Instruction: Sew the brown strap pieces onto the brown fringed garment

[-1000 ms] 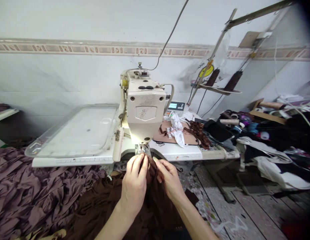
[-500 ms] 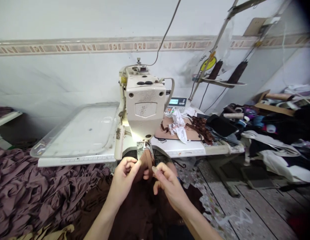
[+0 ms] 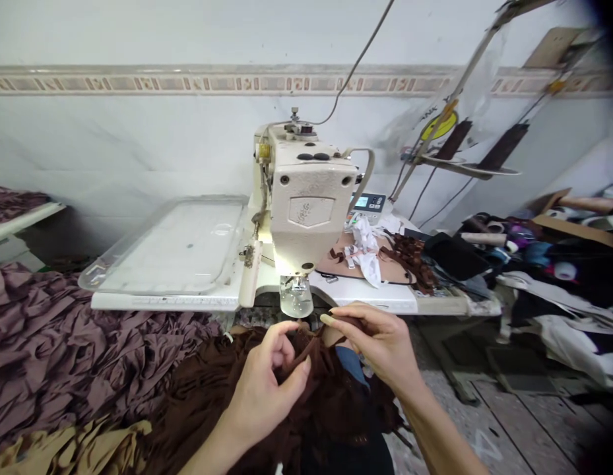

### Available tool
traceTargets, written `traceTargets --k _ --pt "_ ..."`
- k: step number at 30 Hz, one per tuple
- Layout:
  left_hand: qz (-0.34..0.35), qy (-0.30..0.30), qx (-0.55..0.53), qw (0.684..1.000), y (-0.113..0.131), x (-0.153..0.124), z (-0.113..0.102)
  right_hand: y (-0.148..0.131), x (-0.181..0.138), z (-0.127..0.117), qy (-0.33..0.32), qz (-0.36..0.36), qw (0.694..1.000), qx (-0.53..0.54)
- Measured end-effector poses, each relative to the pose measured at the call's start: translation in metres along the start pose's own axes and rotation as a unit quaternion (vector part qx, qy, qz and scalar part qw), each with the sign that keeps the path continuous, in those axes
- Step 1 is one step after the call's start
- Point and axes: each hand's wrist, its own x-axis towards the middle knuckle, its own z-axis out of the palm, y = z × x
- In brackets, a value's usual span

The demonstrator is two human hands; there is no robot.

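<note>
Dark brown fabric (image 3: 313, 349) is held up in front of the sewing machine (image 3: 309, 211), below its bare metal arm end (image 3: 296, 300). My left hand (image 3: 266, 379) has its fingers curled round the left part of this fabric, thumb in front. On the right, my right hand (image 3: 378, 340) pinches an edge of it between thumb and forefinger. Both hands are nearer to me than the machine, and the fabric is apart from the needle area. More brown fabric (image 3: 212, 402) lies heaped beneath my hands.
A clear plastic lid (image 3: 162, 247) lies on the table's left side. To the right are white scraps (image 3: 365, 247), brown straps (image 3: 410, 257) and a control panel (image 3: 368, 203). Mauve fabric (image 3: 88, 349) is piled at left, tan fabric (image 3: 83, 442) below it. Thread cones (image 3: 501, 148) stand at upper right.
The brown fabric has come away from the machine's needle area towards me. My right hand has moved right and slightly up; my left hand is lower. The view has turned a little left.
</note>
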Motion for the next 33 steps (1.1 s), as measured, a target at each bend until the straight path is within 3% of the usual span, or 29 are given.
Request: traceTargets --k 5,8,12,14,16,19,21,23,26,33 --pt "-0.042 -0.11 -0.063 0.991 0.004 0.0 -0.005 -0.004 0.016 0.005 -0.068 0.096 0.991 0.059" --pt "-0.068 -0.106 -0.143 0.982 0.004 0.011 -0.004 0.004 0.024 0.015 -0.072 0.119 0.988 0.06" --pt "-0.06 -0.075 -0.161 0.982 0.0 0.023 -0.004 0.023 0.039 0.027 -0.033 0.08 0.996 0.031" --pt "-0.029 -0.035 -0.106 0.993 -0.003 0.025 -0.005 0.032 0.048 0.03 -0.014 0.056 0.998 0.013" --pt "0.032 0.044 0.001 0.998 -0.007 0.024 -0.006 0.039 0.058 0.032 -0.005 0.032 0.999 -0.01" --pt "0.185 0.159 0.192 0.951 -0.011 0.021 -0.008 0.044 0.072 0.031 -0.008 -0.002 0.999 -0.049" --pt "0.283 0.149 0.293 0.901 -0.012 0.019 -0.007 0.044 0.079 0.031 -0.016 -0.026 0.997 -0.068" --pt "0.334 0.104 0.364 0.863 -0.013 0.019 -0.004 0.043 0.086 0.031 -0.035 -0.044 0.995 -0.086" --pt "0.339 0.091 0.414 0.84 -0.014 0.02 0.004 0.044 0.095 0.033 -0.058 -0.054 0.992 -0.102" --pt "0.294 0.14 0.428 0.843 -0.017 0.029 0.023 0.045 0.114 0.039 -0.075 -0.052 0.988 -0.123"
